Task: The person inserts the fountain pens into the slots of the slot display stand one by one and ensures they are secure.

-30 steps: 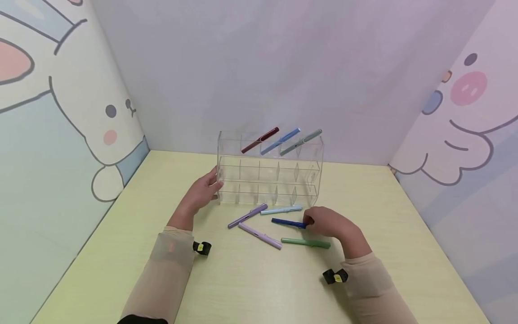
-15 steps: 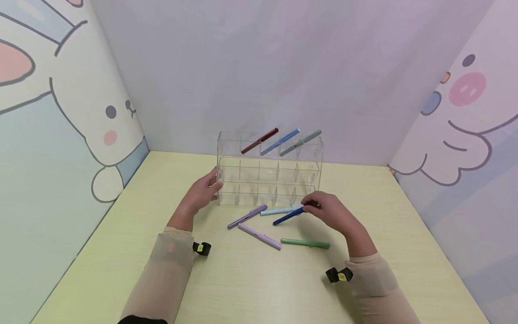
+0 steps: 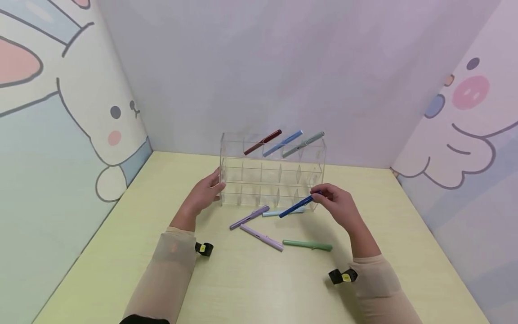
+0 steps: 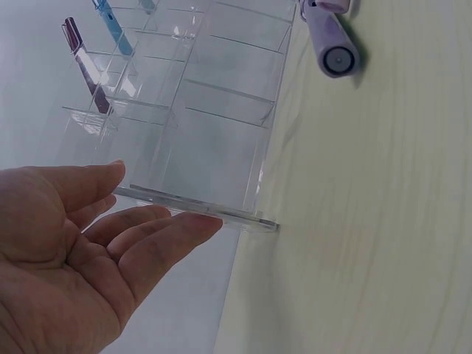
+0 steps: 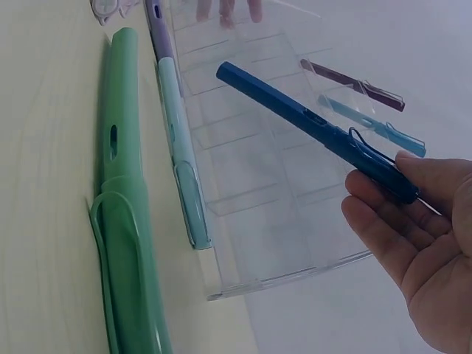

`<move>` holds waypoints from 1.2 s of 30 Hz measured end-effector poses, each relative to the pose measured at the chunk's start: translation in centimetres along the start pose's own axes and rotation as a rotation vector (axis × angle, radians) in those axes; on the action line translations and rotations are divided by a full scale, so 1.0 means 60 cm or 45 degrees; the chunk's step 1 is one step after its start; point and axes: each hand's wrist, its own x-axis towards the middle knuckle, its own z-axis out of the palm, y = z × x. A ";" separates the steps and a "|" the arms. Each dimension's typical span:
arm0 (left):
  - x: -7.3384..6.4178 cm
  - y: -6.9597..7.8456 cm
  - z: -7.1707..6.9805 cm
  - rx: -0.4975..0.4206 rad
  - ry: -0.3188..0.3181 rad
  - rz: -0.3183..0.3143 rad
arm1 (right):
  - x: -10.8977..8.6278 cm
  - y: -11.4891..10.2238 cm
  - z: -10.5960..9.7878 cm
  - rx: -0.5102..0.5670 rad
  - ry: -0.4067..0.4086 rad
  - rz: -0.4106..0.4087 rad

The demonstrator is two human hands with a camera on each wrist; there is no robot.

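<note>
A clear acrylic tiered pen rack [image 3: 271, 184] stands at the back of the table. My left hand [image 3: 204, 189] holds its left side panel, thumb on one side and fingers along the other in the left wrist view. My right hand [image 3: 337, 204] pinches a dark blue pen [image 5: 310, 122] near its clip end, raised in front of the rack's lower right. On the top tier lean a dark red pen [image 3: 263, 142], a blue pen [image 3: 283, 143] and a grey-green pen [image 3: 303, 144]. A light blue pen [image 5: 177, 133] lies on the table below the held pen.
A purple pen [image 3: 249, 217], a lilac pen [image 3: 261, 237] and a green pen [image 3: 307, 245] lie on the pale table [image 3: 251, 283] before the rack. A curtain-like backdrop [image 3: 259, 67] rises behind, with cartoon-printed panels on both sides.
My right hand has lifted the dark blue pen off the table and carried it up towards the rack, tilting it. The left hand has stayed at the rack's side.
</note>
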 end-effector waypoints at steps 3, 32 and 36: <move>0.000 -0.001 0.001 0.001 0.002 0.004 | 0.004 0.003 -0.003 0.163 0.003 -0.007; 0.003 -0.005 -0.001 -0.002 -0.001 0.005 | 0.129 -0.077 0.003 0.741 0.344 -0.191; 0.004 -0.005 -0.001 0.000 0.001 -0.002 | 0.148 -0.092 0.009 0.760 0.384 -0.188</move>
